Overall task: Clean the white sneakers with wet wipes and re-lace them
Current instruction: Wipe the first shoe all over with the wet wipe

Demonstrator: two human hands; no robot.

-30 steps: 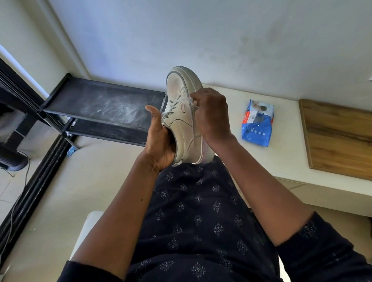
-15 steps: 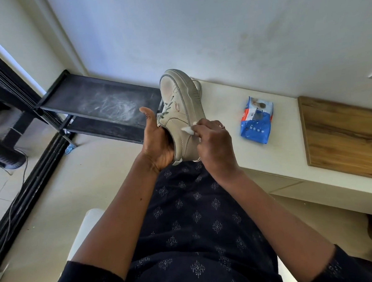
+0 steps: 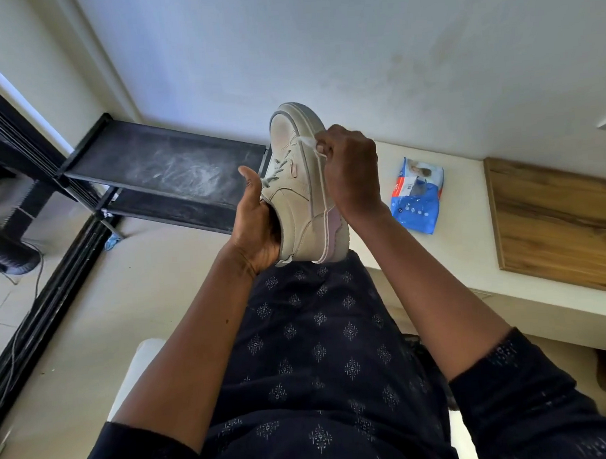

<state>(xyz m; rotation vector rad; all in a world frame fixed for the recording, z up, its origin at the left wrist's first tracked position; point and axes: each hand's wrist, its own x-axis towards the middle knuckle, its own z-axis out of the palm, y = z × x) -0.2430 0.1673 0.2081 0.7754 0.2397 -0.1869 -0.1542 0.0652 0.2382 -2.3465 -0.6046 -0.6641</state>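
Note:
A white sneaker (image 3: 299,194) with grey laces stands toe-up above my lap. My left hand (image 3: 255,225) grips it at the heel opening, thumb pointing up beside the laces. My right hand (image 3: 353,173) is curled round a small white wet wipe (image 3: 307,142) and presses it against the sneaker's side near the toe. Most of the wipe is hidden inside the fist.
A blue pack of wet wipes (image 3: 416,195) lies on the white ledge (image 3: 466,254) to the right. A wooden board (image 3: 560,224) lies farther right on it. A black dusty shelf rack (image 3: 163,174) stands left of the sneaker. Cables run along the floor at far left.
My right hand has slid with the wipe from the sneaker's middle side up toward the toe. The left hand keeps its hold and the sneaker has tilted slightly.

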